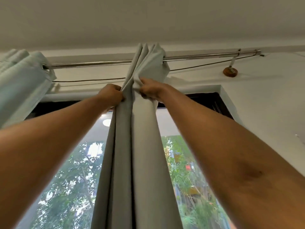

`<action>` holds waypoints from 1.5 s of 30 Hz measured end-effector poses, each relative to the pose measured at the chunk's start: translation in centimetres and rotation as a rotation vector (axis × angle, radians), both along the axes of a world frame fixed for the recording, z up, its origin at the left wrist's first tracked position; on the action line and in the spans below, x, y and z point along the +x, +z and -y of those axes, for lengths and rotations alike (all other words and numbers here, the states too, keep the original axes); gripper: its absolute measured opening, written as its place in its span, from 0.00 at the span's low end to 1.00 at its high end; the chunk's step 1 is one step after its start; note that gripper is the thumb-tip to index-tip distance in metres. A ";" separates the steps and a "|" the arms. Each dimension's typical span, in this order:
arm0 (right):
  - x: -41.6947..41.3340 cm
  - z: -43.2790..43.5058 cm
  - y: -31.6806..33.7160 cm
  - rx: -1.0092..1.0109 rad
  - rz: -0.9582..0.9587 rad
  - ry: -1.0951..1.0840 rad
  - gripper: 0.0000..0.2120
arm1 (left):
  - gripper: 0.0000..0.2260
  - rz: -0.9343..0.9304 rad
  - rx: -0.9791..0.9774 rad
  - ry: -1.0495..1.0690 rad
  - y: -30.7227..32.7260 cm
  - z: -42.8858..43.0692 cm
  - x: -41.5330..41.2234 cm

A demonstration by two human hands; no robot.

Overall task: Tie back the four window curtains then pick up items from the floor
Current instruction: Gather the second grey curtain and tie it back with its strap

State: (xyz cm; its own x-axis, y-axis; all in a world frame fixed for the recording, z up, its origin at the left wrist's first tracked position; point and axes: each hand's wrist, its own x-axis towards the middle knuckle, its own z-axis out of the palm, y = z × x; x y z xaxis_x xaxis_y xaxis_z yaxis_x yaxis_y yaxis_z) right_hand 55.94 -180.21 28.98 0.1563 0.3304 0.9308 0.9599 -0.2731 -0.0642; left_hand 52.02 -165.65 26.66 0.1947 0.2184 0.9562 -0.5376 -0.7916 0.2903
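Observation:
I look up at a pale grey-green curtain bunched into a narrow column at the middle of the window. It hangs from a metal rod just under the ceiling. My left hand grips the curtain's left folds high up, near the rod. My right hand pinches the right folds at the same height, fingers curled into the cloth. A second curtain of the same colour is gathered at the far left of the rod.
Behind the curtains is a window with trees outside. A thin cable runs along the wall below the rod. A round wooden bracket holds the rod at the right. White wall fills the right side.

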 end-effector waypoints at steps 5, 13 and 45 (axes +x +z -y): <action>3.4 1.2 -4.9 -0.031 -0.101 -0.036 0.26 | 0.11 0.095 0.002 -0.049 -0.3 0.2 0.9; 3.5 3.1 -14.6 0.269 -0.241 0.270 0.31 | 0.28 -0.047 0.039 -0.511 -13.8 5.5 4.3; 8.2 4.6 -18.5 0.078 -0.206 -0.034 0.26 | 0.12 -0.241 -0.033 -0.680 -15.3 7.3 5.4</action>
State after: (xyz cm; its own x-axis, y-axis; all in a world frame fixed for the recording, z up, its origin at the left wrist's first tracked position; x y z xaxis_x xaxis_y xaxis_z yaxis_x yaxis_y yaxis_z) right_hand 64.17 -184.81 10.51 0.3553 0.2504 0.9006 0.9147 -0.2917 -0.2798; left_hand 57.39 -172.91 11.31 0.5024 0.0017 0.8647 -0.8263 -0.2935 0.4807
